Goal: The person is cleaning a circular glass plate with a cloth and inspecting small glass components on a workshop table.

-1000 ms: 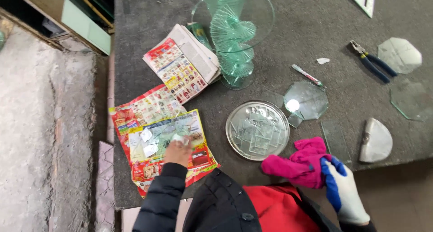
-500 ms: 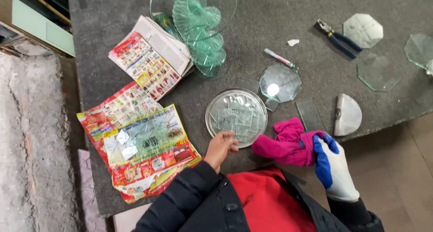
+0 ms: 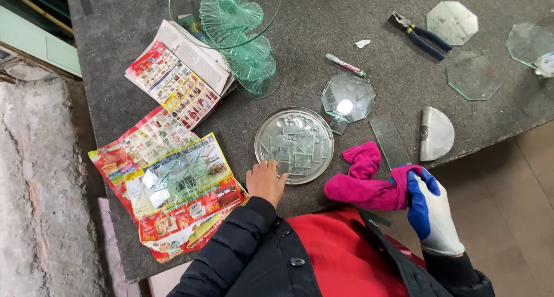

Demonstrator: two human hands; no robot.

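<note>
My bare left hand rests at the near rim of a round metal tray that holds several small flat glass pieces; its fingers touch the tray edge. My right hand, in a white and blue glove, grips a pink cloth that lies on the table edge. To the left, an open colourful leaflet carries several glass shards. A spiral green glass stand rises at the back.
A folded leaflet stack lies at the left. Octagonal glass panes, a pen, pliers, a glass strip and a half-round metal piece lie on the grey table. Floor shows at right.
My left hand moved from the open leaflet with shards rightward to the round tray's near rim. The right hand keeps hold of the pink cloth.
</note>
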